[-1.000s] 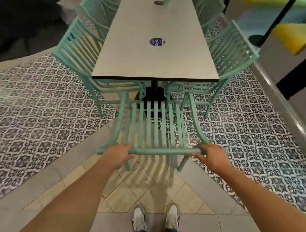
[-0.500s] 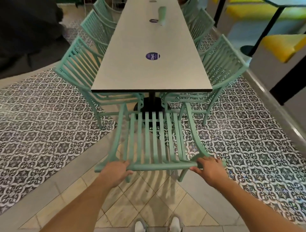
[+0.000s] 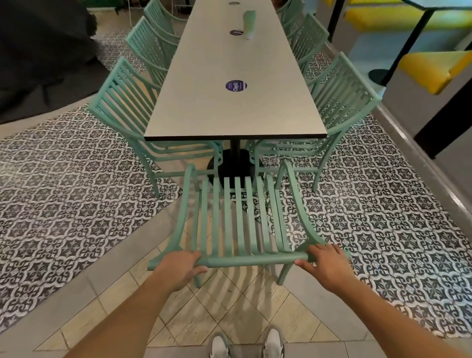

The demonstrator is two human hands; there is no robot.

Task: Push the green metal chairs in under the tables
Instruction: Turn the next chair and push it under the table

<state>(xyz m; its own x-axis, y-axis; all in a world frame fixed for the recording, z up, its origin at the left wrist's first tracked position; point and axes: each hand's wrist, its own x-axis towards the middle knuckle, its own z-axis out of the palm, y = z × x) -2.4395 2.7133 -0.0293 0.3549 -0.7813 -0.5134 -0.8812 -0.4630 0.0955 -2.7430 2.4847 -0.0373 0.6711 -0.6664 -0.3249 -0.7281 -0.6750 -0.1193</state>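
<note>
Open floor btwn slatted green metal end chair & long grey table — black round pedestal base dead ahead, side chairs' legs flank gap.

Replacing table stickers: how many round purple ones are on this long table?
3 stickers: one near the close end, one midway beside the green cup, one at the picture's top edge; more may lie beyond.

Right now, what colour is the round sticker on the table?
The round sticker is dark purple with white lettering, clearest in the head view.

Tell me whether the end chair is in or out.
Out: the end chair sits wholly short of the table edge, its seat uncovered.
</note>
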